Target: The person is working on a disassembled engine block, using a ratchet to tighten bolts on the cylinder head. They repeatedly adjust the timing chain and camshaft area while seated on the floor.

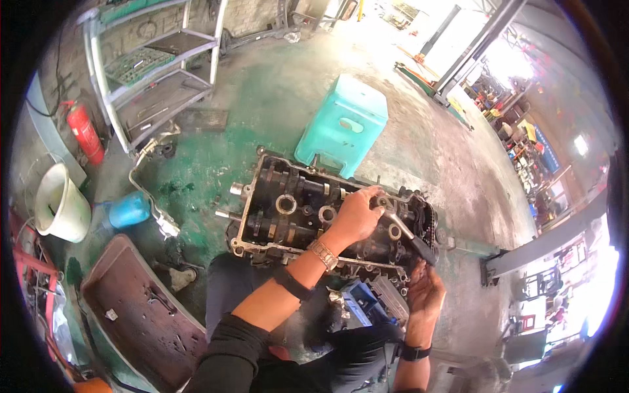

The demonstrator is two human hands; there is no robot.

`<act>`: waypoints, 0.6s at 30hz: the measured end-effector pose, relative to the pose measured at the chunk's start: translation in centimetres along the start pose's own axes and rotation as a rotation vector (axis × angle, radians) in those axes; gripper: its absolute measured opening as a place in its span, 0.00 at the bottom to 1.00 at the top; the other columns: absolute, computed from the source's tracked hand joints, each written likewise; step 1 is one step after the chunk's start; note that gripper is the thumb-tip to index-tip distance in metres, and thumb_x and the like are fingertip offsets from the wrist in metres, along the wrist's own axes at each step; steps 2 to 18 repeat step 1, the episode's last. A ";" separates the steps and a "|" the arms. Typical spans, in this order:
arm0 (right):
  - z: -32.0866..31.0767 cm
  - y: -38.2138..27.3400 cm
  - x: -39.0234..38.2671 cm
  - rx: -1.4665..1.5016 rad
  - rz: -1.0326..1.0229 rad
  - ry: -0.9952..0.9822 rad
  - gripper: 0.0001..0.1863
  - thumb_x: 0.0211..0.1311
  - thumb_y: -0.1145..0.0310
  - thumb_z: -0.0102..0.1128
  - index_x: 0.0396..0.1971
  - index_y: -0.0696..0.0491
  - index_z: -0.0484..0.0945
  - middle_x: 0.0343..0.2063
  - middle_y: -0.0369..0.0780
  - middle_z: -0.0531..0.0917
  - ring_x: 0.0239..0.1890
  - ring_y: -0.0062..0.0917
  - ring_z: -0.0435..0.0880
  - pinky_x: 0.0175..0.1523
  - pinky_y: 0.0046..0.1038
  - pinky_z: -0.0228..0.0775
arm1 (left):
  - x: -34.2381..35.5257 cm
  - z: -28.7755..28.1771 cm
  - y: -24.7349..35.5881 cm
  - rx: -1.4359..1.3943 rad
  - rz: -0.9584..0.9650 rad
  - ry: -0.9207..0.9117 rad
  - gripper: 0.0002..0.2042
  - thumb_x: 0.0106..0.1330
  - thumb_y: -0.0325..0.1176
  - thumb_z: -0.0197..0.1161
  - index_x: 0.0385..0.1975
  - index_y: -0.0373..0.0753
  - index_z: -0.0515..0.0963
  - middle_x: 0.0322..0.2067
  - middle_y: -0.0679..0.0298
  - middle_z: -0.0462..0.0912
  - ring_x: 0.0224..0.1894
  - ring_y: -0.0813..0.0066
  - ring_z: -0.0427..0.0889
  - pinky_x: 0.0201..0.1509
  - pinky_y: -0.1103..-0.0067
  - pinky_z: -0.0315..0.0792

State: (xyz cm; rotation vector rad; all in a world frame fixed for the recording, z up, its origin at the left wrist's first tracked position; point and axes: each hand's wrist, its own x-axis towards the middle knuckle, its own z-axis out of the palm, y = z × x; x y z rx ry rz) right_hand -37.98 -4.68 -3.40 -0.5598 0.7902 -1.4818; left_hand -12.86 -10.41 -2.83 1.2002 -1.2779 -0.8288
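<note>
A person's right hand grips the dark handle of a ratchet wrench, while the left hand closes over its head, pressing it onto a greasy cylinder head lying on the green workshop floor. Beyond stands a turquoise plastic stool; farther left, a metal shelf rack and a red fire extinguisher.

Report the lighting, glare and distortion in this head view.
Head view: fisheye bends straight edges near the black rim; daylight blows out the upper right and far right edge; the dark metal cylinder head is evenly lit and sharp, as are the left hand on the ratchet wrench and the right hand.
</note>
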 end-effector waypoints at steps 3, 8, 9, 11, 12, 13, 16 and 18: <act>0.4 -0.4 0.7 -0.071 -0.042 -0.057 0.14 0.65 0.74 0.52 0.47 0.65 0.74 0.43 0.48 0.81 0.46 0.31 0.81 0.55 0.28 0.75 | -0.2 -0.1 0.1 0.008 -0.007 -0.001 0.20 0.60 0.31 0.65 0.51 0.30 0.76 0.53 0.45 0.78 0.57 0.53 0.76 0.64 0.70 0.67; 0.4 -0.4 0.7 -0.071 -0.042 -0.057 0.14 0.65 0.74 0.52 0.47 0.65 0.74 0.43 0.48 0.81 0.46 0.31 0.81 0.55 0.28 0.75 | -0.2 -0.1 0.1 0.008 -0.007 -0.001 0.20 0.60 0.31 0.65 0.51 0.30 0.76 0.53 0.45 0.78 0.57 0.53 0.76 0.64 0.70 0.67; 0.4 -0.4 0.7 -0.071 -0.042 -0.057 0.14 0.65 0.74 0.52 0.47 0.65 0.74 0.43 0.48 0.81 0.46 0.31 0.81 0.55 0.28 0.75 | -0.2 -0.1 0.1 0.008 -0.007 -0.001 0.20 0.60 0.31 0.65 0.51 0.30 0.76 0.53 0.45 0.78 0.57 0.53 0.76 0.64 0.70 0.67; 0.4 -0.4 0.7 -0.071 -0.042 -0.057 0.14 0.65 0.74 0.52 0.47 0.65 0.74 0.43 0.48 0.81 0.46 0.31 0.81 0.55 0.28 0.75 | -0.2 -0.1 0.1 0.008 -0.007 -0.001 0.20 0.60 0.31 0.65 0.51 0.30 0.76 0.53 0.45 0.78 0.57 0.53 0.76 0.64 0.70 0.67; 0.4 -0.4 0.7 -0.071 -0.042 -0.057 0.14 0.65 0.74 0.52 0.47 0.65 0.74 0.43 0.48 0.81 0.46 0.31 0.81 0.55 0.28 0.75 | -0.2 -0.1 0.1 0.008 -0.007 -0.001 0.20 0.60 0.31 0.65 0.51 0.30 0.76 0.53 0.45 0.78 0.57 0.53 0.76 0.64 0.70 0.67; 0.4 -0.4 0.7 -0.071 -0.042 -0.057 0.14 0.65 0.74 0.52 0.47 0.65 0.74 0.43 0.48 0.81 0.46 0.31 0.81 0.55 0.28 0.75 | -0.2 -0.1 0.1 0.008 -0.007 -0.001 0.20 0.60 0.31 0.65 0.51 0.30 0.76 0.53 0.45 0.78 0.57 0.53 0.76 0.64 0.70 0.67; 0.4 -0.4 0.7 -0.071 -0.042 -0.057 0.14 0.65 0.74 0.52 0.47 0.65 0.74 0.43 0.48 0.81 0.46 0.31 0.81 0.55 0.28 0.75 | -0.2 -0.1 0.1 0.008 -0.007 -0.001 0.20 0.60 0.31 0.65 0.51 0.30 0.76 0.53 0.45 0.78 0.57 0.53 0.76 0.64 0.70 0.67; 0.4 -0.4 0.7 -0.071 -0.042 -0.057 0.14 0.65 0.74 0.52 0.47 0.65 0.74 0.43 0.48 0.81 0.46 0.31 0.81 0.55 0.28 0.75 | -0.2 -0.1 0.1 0.008 -0.007 -0.001 0.20 0.60 0.31 0.65 0.51 0.30 0.76 0.53 0.45 0.78 0.57 0.53 0.76 0.64 0.70 0.67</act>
